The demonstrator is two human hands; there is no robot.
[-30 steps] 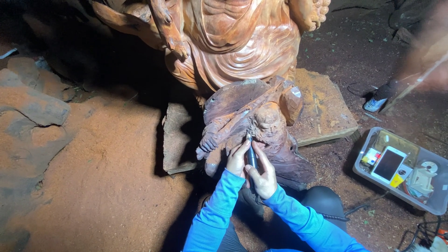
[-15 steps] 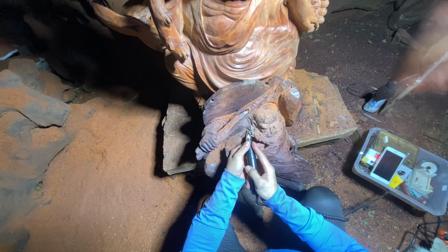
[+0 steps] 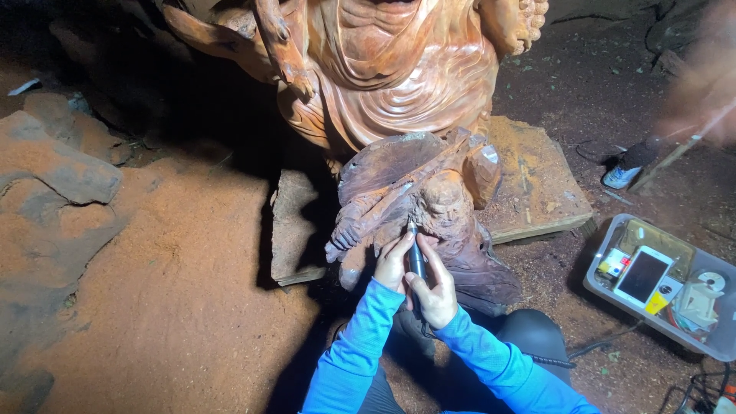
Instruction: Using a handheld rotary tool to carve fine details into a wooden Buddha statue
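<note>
A small dark wooden figure carving stands on the ground in front of me. Both hands grip a dark pen-shaped rotary carving tool. My right hand wraps its lower body. My left hand steadies it higher up and rests against the carving. The tool's tip touches the wood just left of the carved head. Both arms wear blue sleeves. A thin cable runs off past my knee.
A large reddish carved statue rises behind the small one. A flat wooden board lies at right. A clear plastic tray holds a phone and small items. Another person's shoe is at far right. Reddish sawdust covers the ground at left.
The tool tip and both hands have shifted very slightly on the carving; otherwise nothing has moved.
</note>
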